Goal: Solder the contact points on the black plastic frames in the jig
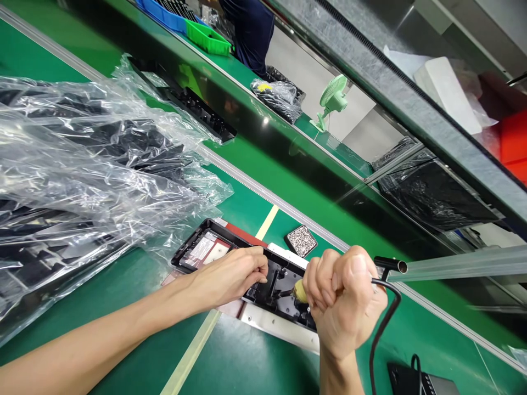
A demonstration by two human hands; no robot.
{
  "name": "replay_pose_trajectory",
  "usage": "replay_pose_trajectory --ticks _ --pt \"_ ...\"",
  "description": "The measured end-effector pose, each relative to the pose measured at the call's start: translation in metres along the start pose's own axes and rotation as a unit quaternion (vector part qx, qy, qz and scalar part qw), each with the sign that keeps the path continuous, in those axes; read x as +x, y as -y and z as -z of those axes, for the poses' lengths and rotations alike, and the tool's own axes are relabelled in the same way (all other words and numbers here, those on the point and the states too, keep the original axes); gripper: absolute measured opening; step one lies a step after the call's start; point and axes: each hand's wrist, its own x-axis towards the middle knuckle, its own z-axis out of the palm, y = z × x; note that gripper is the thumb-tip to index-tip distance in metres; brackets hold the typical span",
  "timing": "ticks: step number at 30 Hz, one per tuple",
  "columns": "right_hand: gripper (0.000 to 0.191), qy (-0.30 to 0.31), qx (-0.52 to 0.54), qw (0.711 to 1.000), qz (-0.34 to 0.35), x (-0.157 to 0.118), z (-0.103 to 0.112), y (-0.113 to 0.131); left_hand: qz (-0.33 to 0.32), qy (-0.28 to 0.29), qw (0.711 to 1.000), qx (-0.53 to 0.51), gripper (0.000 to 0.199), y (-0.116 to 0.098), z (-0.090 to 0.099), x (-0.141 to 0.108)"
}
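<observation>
A long black plastic housing (pixel 267 274) lies open side up on a fixture with a metal edge (pixel 280 327). My right hand (pixel 348 296) is wrapped round an electric screwdriver with a yellow front end (pixel 300 292) and a black cable. The tool's tip points into the housing, near its middle. My left hand (pixel 236 272) rests over the housing, its fingers curled together just left of the tip; what they hold, if anything, is hidden. Behind the housing sits a small square tray of screws (pixel 302 241).
Black parts in clear plastic bags (pixel 94 164) cover the left side. Another black housing (pixel 189 104) lies behind them. A metal tube (pixel 391 265) stands right of my right hand, and a black device (pixel 420 379) lies at bottom right. A green fan (pixel 331 99) and a person (pixel 251 33) are across.
</observation>
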Motion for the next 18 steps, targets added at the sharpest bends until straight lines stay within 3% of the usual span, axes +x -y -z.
replay_pose_trajectory --ticks 18 --pt "0.046 0.021 0.014 1.000 -0.005 0.0027 -0.0009 -0.0015 0.004 0.007 1.000 0.000 0.020 -0.0006 0.0000 0.0027"
